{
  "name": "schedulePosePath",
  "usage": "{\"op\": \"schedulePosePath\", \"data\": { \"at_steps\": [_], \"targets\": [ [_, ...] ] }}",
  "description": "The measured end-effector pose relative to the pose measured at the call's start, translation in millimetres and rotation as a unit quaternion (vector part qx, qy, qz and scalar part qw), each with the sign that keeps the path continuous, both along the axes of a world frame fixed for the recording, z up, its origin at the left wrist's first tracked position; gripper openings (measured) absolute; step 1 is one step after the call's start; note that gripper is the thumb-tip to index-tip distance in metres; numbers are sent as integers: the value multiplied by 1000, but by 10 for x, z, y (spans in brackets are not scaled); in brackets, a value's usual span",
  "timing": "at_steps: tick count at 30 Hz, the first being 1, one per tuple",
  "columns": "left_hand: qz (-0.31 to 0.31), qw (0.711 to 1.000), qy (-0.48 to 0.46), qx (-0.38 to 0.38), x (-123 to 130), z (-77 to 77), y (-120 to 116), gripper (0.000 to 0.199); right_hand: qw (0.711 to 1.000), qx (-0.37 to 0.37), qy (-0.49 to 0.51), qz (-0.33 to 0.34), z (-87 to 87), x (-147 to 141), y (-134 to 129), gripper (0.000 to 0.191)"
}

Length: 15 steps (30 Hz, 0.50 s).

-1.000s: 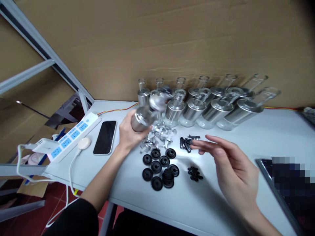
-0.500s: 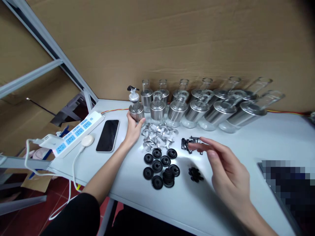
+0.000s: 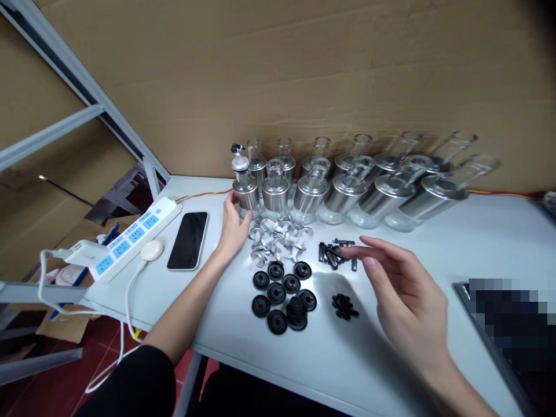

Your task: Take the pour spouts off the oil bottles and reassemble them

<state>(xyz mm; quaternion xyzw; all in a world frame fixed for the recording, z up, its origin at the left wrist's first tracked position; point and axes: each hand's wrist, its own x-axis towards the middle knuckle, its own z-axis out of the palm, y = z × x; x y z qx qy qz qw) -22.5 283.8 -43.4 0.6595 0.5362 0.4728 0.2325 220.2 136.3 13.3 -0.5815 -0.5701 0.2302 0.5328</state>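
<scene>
At the left end of the front row, my left hand (image 3: 233,227) is wrapped round the lower part of a glass and steel bottle (image 3: 247,194) topped by a white and black fitting (image 3: 239,160). My right hand (image 3: 402,284) hovers with fingers apart and nothing in it, just right of small black bar-shaped parts (image 3: 333,256). Silver and white parts (image 3: 281,240) lie heaped in front of the bottles. Nearer me are several black round discs (image 3: 277,293), some stacked, and a small pile of black pieces (image 3: 344,306).
Two rows of open-necked bottles (image 3: 347,194) stand along the cardboard wall (image 3: 295,69). On the left lie a phone (image 3: 188,241), a white round puck (image 3: 152,250) and a power strip (image 3: 136,234). A dark, pixelated object (image 3: 508,324) is at the right.
The bottle in my left hand has shifted slightly right and stands more upright, its black top piece turned. My right hand has moved slightly right, away from the black bars.
</scene>
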Motion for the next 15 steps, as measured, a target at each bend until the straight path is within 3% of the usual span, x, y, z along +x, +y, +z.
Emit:
{"op": "schedulePosePath", "data": {
  "at_steps": [2, 4, 7, 10, 13, 15],
  "targets": [
    [50, 998, 27, 16, 18, 81, -58, 43, 1000, 3, 4, -3, -5, 5, 5, 24],
    [60, 995, 71, 25, 32, 182, -120, 29, 1000, 4, 3, -5, -7, 8, 5, 24],
    [-7, 986, 159, 44, 55, 335, -204, 11, 1000, 0, -4, -6, -5, 9, -2, 23],
    [-43, 971, 208, 108, 81, 454, -274, 14, 1000, -4, -9, -6, 0, 8, -5, 22],
    [-164, 947, 249, 117, 110, 541, -347, 8, 1000, -1, -17, -8, 1, 8, 5, 20],
    [-262, 920, 277, 90, 136, 584, -403, 19, 1000, 1, -26, -9, -3, 10, 13, 20]
  ]
}}
